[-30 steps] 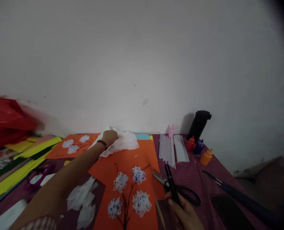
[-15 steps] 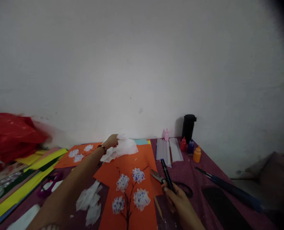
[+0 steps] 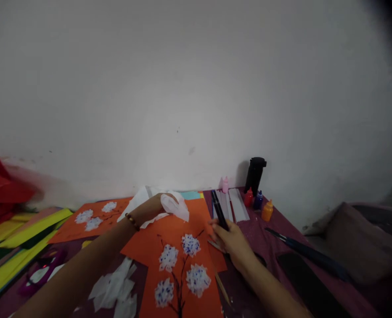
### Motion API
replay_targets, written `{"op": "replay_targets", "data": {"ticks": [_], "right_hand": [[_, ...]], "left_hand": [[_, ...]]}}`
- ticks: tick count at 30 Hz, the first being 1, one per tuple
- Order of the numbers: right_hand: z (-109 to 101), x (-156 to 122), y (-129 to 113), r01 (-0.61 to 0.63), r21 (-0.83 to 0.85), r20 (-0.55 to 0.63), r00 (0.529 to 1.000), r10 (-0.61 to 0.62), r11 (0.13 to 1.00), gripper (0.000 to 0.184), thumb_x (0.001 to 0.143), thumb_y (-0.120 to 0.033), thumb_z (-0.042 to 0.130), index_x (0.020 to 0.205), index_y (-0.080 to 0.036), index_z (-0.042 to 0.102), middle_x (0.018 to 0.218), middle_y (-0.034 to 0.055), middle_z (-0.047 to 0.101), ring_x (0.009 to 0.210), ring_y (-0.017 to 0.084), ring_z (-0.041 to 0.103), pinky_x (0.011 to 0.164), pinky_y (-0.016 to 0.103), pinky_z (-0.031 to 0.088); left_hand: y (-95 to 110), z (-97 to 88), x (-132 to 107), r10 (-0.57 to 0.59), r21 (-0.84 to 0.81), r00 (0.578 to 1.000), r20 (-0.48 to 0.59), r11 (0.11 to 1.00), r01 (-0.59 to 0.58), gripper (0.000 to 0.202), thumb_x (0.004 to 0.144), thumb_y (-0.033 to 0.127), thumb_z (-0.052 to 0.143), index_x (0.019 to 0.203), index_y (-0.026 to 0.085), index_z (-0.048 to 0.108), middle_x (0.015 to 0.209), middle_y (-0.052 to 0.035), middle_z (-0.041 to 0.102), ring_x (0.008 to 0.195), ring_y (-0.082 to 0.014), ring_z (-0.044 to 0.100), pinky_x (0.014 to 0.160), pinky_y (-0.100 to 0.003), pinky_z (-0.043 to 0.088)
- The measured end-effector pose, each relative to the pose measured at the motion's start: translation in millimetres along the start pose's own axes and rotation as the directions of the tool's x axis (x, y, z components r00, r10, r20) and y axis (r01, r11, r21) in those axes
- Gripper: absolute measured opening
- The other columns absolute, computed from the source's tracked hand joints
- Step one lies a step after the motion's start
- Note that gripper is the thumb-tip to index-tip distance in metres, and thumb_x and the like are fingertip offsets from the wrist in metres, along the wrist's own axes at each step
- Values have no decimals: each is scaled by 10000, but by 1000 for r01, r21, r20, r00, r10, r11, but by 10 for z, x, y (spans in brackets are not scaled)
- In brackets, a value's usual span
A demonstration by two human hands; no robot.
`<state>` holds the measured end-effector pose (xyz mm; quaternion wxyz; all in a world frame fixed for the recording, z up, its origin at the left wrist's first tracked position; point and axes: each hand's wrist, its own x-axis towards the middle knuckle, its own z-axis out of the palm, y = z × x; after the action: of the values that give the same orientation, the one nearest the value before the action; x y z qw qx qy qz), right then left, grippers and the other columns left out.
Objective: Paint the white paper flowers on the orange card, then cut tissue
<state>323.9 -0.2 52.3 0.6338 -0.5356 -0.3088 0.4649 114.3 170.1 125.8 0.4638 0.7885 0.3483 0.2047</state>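
Observation:
My left hand (image 3: 163, 202) reaches over the far end of the orange paper, its fingers closed on thin white tissue paper (image 3: 179, 209). A fold of the tissue covers some of the fingertips. In my right hand (image 3: 231, 242) is a black marker (image 3: 219, 211), tilted with its upper end towards the wall. Below both hands lies an orange sheet (image 3: 196, 307) with dark branches and several crumpled white flowers (image 3: 197, 279) dotted with blue. Scissors (image 3: 216, 245) lie partly hidden under my right hand.
White tissue pieces (image 3: 113, 289) lie left of the sheet. Another flowered orange sheet (image 3: 66, 229) is farther back. Paint bottles (image 3: 267, 211) and a black flask (image 3: 254, 174) stand at the back right. A dark phone-like slab (image 3: 305, 278) and a blue-handled tool (image 3: 315, 257) lie rightward.
My left hand has drawn the tissue slightly nearer and folded it over its fingers. My right hand has moved up and left with the marker, over the scissors. The view has shifted slightly.

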Motion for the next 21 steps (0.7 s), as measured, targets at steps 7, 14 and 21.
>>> {"op": "replay_targets", "data": {"ticks": [7,14,21], "right_hand": [[846,391,-121,0,3,158,987,0,1000,532,682,-555,689,1016,-148,612,496,-119,433,310,29,230,313,192,228],[756,804,-228,144,-125,112,985,-130,982,413,642,-376,711,970,-156,588,491,-128,399,339,42,273,346,201,231],[549,1151,-536,234,-346,116,972,-206,909,307,659,-289,677,940,-177,622,613,-87,503,382,44,339,361,204,253]], "left_hand": [[-79,4,-298,74,-337,996,-57,937,-89,221,666,336,736,813,174,698,717,-31,663,623,-141,556,567,-246,432],[-527,-288,-187,32,-709,995,-99,699,-93,243,648,223,731,609,175,496,997,-55,674,723,-124,600,656,-260,474],[-549,-477,163,6,-550,982,-188,828,-110,194,733,283,667,888,196,588,1031,-66,651,942,-181,615,808,-304,484]]}}
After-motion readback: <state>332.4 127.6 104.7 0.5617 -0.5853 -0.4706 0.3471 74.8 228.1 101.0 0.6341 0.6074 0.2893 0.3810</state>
